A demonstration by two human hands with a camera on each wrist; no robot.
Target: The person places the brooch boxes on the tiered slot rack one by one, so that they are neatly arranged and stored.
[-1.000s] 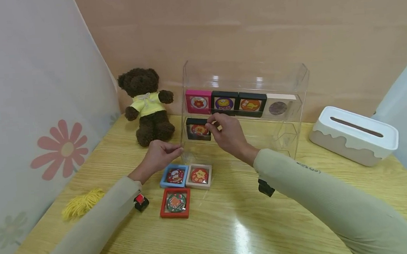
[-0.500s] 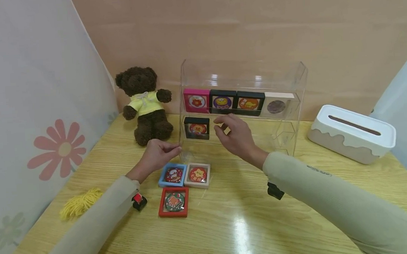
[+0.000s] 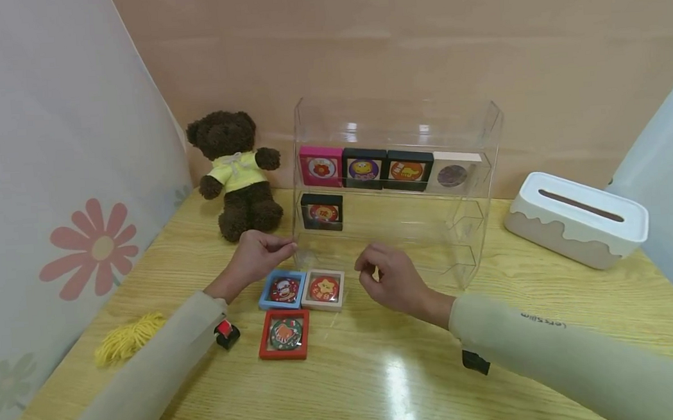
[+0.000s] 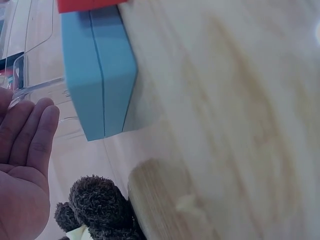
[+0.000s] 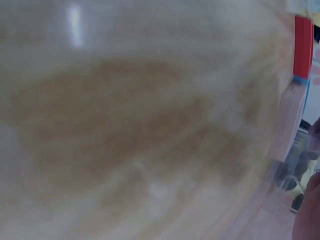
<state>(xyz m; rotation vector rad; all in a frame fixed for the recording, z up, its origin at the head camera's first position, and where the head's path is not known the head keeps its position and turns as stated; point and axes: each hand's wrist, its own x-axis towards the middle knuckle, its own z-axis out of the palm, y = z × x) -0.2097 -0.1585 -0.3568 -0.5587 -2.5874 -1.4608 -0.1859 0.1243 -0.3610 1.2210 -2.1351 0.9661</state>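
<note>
A clear acrylic display rack (image 3: 389,126) stands on the table. On its upper tier sit a pink box frame (image 3: 321,166), two black box frames and a white box frame (image 3: 454,172); another black box frame (image 3: 322,212) is on the tier below, at the left. My left hand (image 3: 256,256) pinches the rack's lower left edge; its fingers (image 4: 42,132) show beside the clear plastic in the left wrist view. My right hand (image 3: 393,278), empty with loosely bent fingers, hovers right of a beige box frame (image 3: 324,289). A blue box frame (image 3: 282,290) and a red box frame (image 3: 284,334) lie nearby.
A brown teddy bear (image 3: 232,171) in a yellow top sits left of the rack. To the right is a white and beige tissue box (image 3: 577,219). Yellow yarn (image 3: 127,340) lies at the table's left, beyond my left forearm.
My right hand has let go of the black box frame on the lower tier and come down toward the tabletop. The left hand has stayed at the rack's edge.
</note>
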